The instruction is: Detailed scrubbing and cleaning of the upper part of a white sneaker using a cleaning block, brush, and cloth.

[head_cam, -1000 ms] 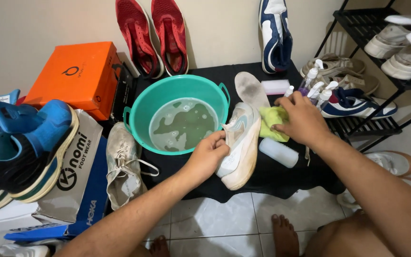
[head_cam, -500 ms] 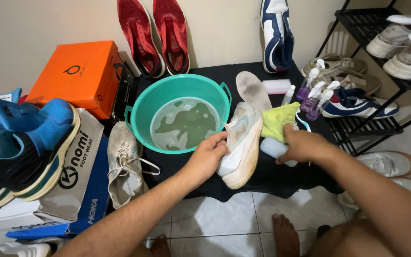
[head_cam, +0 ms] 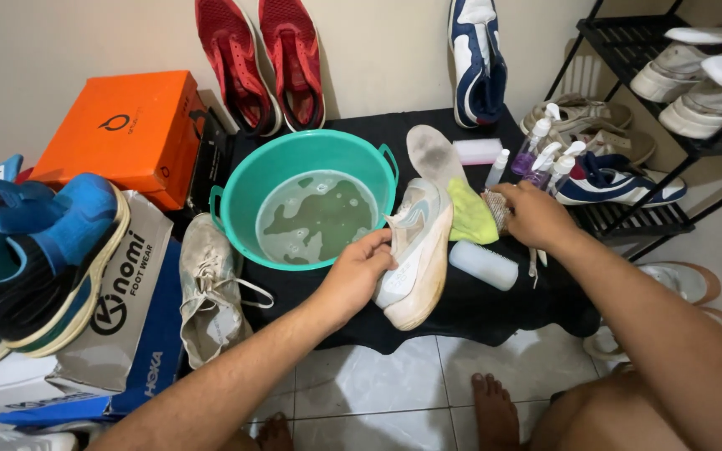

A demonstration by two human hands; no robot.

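Left hand [head_cam: 361, 266] grips white sneaker [head_cam: 415, 250]; right hand [head_cam: 535, 215] brush [head_cam: 496, 210]

Home corner on a tiled floor [head_cam: 378, 384], metal shoe rack [head_cam: 628, 50], sneakers against the wall, washing basin [head_cam: 244, 179]

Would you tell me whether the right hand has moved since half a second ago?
Yes. The right hand has moved up off the white bottle toward the spray bottles.

orange box [head_cam: 131, 132], red shoes [head_cam: 262, 60], and teal basin [head_cam: 311, 200] of soapy water.
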